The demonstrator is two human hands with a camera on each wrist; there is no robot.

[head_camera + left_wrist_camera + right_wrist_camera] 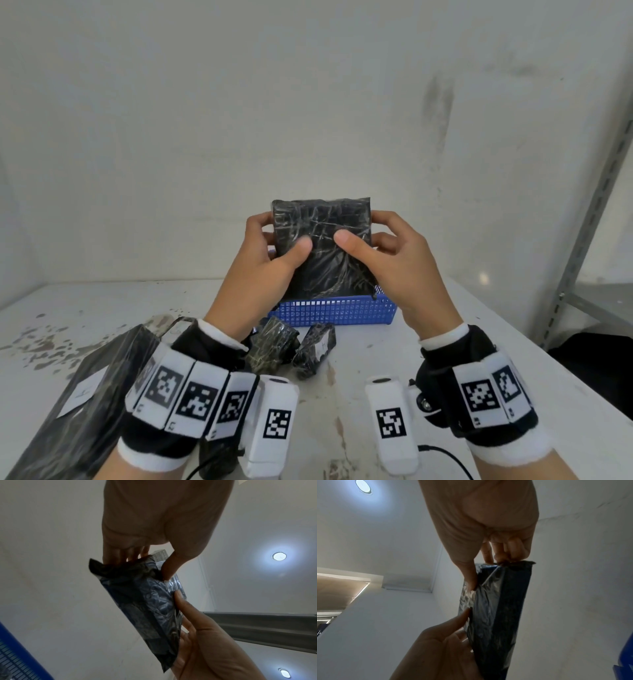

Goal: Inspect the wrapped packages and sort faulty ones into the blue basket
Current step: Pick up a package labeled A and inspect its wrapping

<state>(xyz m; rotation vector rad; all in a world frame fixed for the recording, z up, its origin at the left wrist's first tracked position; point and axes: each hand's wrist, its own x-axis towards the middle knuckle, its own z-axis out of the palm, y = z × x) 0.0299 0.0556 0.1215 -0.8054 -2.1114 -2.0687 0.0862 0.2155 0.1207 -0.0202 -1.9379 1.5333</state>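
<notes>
I hold a flat black package wrapped in shiny film upright in front of me, above the blue basket. My left hand grips its left edge, thumb on the near face. My right hand grips the right edge the same way. The left wrist view shows the package edge-on between both hands. In the right wrist view the package has a loose, crumpled film end at its top.
Two small wrapped packages lie on the white table in front of the basket. A large flat wrapped package with a white label lies at the left. A metal shelf post stands at the right.
</notes>
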